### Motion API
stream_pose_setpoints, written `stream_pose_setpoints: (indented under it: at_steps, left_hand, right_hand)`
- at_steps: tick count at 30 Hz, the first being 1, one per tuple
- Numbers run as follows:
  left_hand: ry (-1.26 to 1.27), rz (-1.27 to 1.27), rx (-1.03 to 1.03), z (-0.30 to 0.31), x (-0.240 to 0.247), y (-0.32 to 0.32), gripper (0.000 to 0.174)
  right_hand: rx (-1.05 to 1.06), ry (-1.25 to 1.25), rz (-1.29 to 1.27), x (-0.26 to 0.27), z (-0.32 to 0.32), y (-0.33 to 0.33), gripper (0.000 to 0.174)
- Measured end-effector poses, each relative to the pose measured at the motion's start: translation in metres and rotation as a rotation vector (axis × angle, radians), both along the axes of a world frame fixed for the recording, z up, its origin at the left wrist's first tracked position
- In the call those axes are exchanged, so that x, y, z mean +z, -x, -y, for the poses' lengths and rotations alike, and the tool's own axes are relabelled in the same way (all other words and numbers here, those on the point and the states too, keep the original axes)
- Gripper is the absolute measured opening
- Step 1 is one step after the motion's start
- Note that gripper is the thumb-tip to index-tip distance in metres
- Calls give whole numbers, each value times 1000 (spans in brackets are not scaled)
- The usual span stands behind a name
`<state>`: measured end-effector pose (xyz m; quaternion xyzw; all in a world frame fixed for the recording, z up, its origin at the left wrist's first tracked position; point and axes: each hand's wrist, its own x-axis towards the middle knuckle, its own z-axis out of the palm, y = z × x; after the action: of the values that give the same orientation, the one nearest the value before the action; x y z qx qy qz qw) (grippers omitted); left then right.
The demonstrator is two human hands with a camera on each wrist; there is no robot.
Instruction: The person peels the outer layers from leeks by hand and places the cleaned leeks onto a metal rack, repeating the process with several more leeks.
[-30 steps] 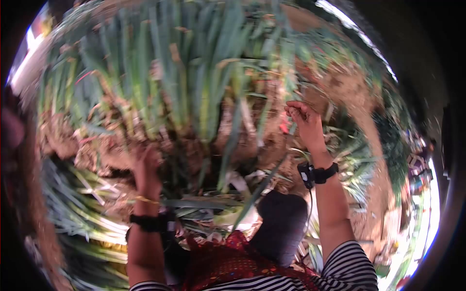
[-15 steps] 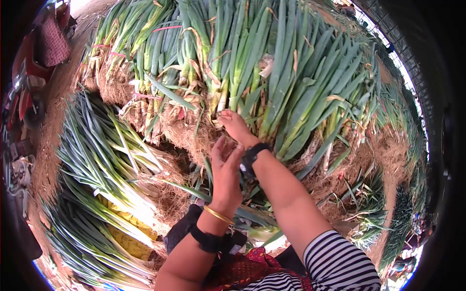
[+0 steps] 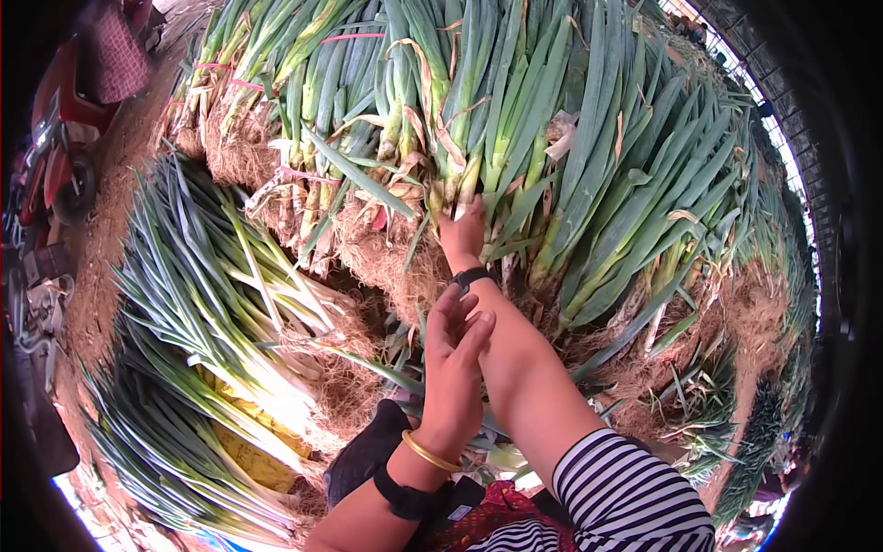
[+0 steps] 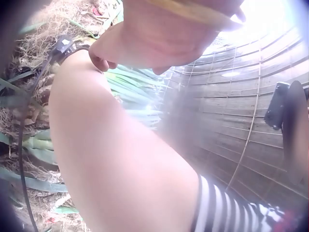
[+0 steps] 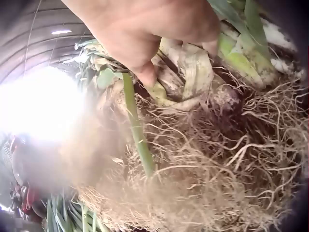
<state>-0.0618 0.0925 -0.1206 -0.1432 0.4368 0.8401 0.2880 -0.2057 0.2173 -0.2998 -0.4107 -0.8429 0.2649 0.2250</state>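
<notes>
My right hand [image 3: 463, 235] reaches to the base of the upright green onions [image 3: 501, 120], just above their shaggy roots [image 3: 391, 253]. In the right wrist view its thumb [image 5: 147, 72] and fingers grip dry-skinned green onion stalks [image 5: 186, 72]; part of the grip is hidden behind the hand. The left hand [image 3: 451, 377] holds nothing and hovers by the right forearm [image 3: 524, 345], fingers loosely bent. In the left wrist view that hand [image 4: 159, 43] overlaps the right arm near its wrist strap.
More green onions [image 3: 221, 313] lie in piles at left, over a yellow sheet [image 3: 253, 451]. Pink ties [image 3: 308, 175] bind some bunches. A red motorbike [image 3: 69, 138] stands at far left. Loose leaves and roots [image 3: 625, 386] lie at right. A cable [image 4: 21, 154] runs along the right arm.
Both hands came together from far apart. Over the last half second the right hand has pushed forward onto the stalks and taken hold of them; the left hand stays near the right forearm.
</notes>
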Motion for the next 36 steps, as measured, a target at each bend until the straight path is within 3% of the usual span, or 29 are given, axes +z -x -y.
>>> stream_pose_setpoints:
  at_steps: [2,6,9,11,13,17,20,23,24,27,28,29,31,32,34,35,36]
  left_hand:
    - [-4,18,-15,2,4,-2,62]
    - [-24,45,-37,2,6,-3,60]
    - [-14,46,-44,1,5,-2,60]
    - [-2,43,-50,0,4,-2,60]
    - [-42,32,-47,-1,0,-2,59]
    - [-35,35,-62,-2,0,1,58]
    - [-21,11,-85,-2,3,0,58]
    - [-12,25,-90,-3,4,-2,58]
    - [-14,18,-89,-2,4,-1,58]
    - [-10,15,-86,-1,5,0,57]
    - [-7,15,-93,-1,6,1,56]
    - [-9,17,-87,-1,5,1,56]
    - [-7,-9,-78,-3,4,0,55]
    - [-12,-10,-77,-4,3,0,55]
    - [-7,-18,-68,-5,2,0,56]
    - [-8,-21,-62,-5,3,1,56]
    - [-18,-20,-62,-6,3,1,56]
  right_hand:
    - [72,112,71,1,-6,0,79]
    - [107,167,137,-13,-13,4,78]
    - [130,0,119,-17,-19,11,86]
    - [146,344,311,16,-25,13,88]
    - [143,334,323,27,-28,10,85]
    - [185,358,245,17,-42,4,65]
    - [192,521,85,23,-57,-3,48]
    - [187,530,-6,41,-52,-14,45]
    - [208,454,-1,9,-68,-7,42]
    - [366,851,-102,32,-76,-24,37]
    - [392,861,-147,46,-76,-32,27]
    - [496,984,-249,49,-82,-38,28]
    - [558,704,-33,53,-99,-41,28]
    - [559,699,-31,52,-102,-40,28]
    - [472,377,152,50,-102,-35,27]
    - [478,375,151,49,-103,-35,27]
    - [508,588,42,61,-95,-38,27]
